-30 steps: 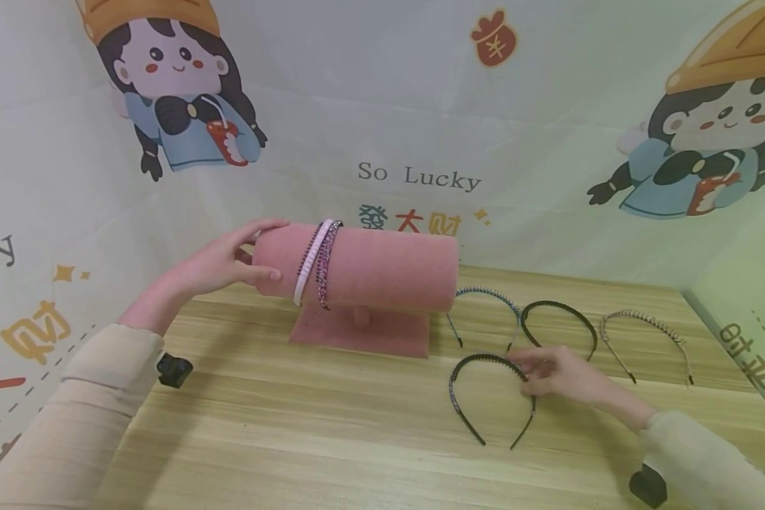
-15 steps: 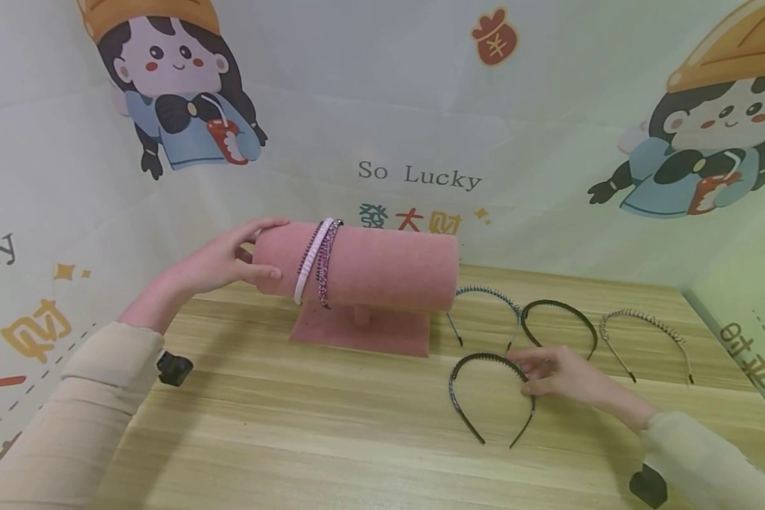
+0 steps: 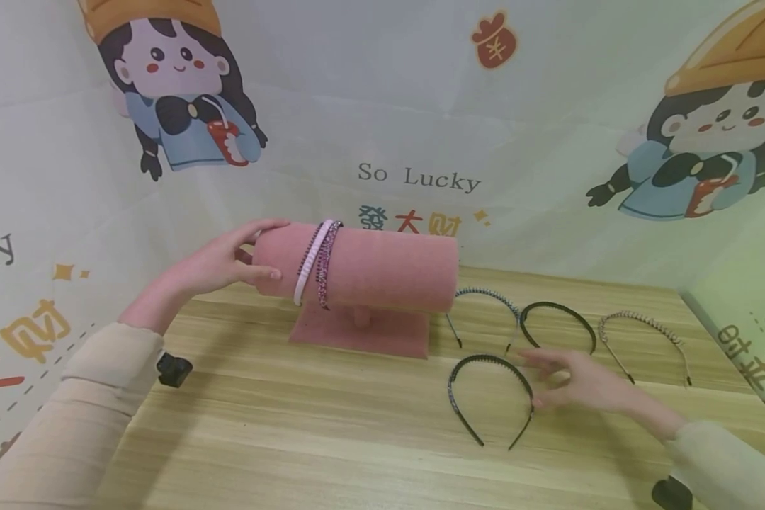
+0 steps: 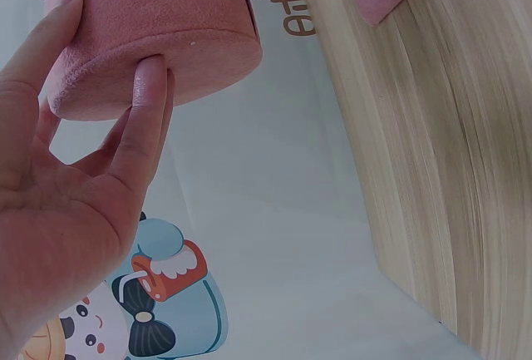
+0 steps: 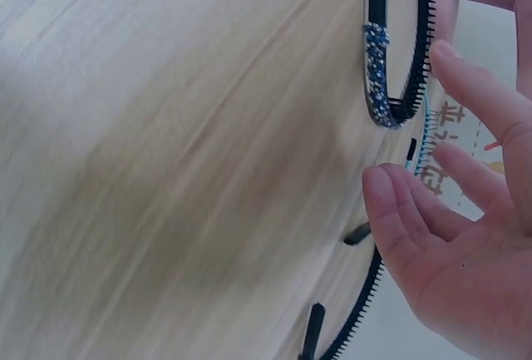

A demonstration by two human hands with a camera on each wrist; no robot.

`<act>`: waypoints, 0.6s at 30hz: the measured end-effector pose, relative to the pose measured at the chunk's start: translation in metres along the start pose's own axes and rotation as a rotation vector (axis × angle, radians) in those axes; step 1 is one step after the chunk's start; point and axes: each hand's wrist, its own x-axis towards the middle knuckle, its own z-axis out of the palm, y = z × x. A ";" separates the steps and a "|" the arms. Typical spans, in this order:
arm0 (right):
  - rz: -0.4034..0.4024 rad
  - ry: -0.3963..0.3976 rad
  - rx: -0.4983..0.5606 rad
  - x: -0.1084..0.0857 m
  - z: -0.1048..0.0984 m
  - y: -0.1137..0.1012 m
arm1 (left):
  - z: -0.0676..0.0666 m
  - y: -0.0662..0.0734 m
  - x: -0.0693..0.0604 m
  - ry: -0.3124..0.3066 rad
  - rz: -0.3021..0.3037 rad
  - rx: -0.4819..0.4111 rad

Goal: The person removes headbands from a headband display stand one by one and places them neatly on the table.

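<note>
My left hand (image 3: pixel 219 263) grips the left end of a pink padded cylinder (image 3: pixel 389 269) on a stand; in the left wrist view the thumb and fingers of that hand (image 4: pixel 79 185) lie against its end. Several headbands, among them a white one (image 3: pixel 312 263) and a purple glittery one (image 3: pixel 323 273), circle the cylinder's left part. My right hand (image 3: pixel 586 382), fingers spread, is beside the right side of a dark headband with blue glitter (image 3: pixel 454 397) on the table. Whether a fingertip touches it cannot be told. The right wrist view shows this hand (image 5: pixel 465 235) holding nothing.
Behind the right hand lie a blue headband (image 3: pixel 484 292), a black one (image 3: pixel 557 307) and a beige one (image 3: pixel 650 320). The stand's pink base (image 3: pixel 363 336) rests on the wooden table (image 3: pixel 306 425). A printed cloth (image 3: pixel 370 92) hangs behind.
My right hand has shifted slightly right, and its fingers have spread away from the glittery headband, which lies nearly where it was. The left hand keeps its hold on the cylinder.
</note>
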 end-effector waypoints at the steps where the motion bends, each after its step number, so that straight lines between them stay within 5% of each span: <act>1: 0.000 -0.004 0.008 0.000 -0.001 0.000 | 0.000 0.000 0.000 0.003 -0.004 0.000; 18: 0.006 -0.013 -0.069 -0.001 -0.043 -0.029 | -0.001 -0.004 0.002 0.017 -0.032 -0.018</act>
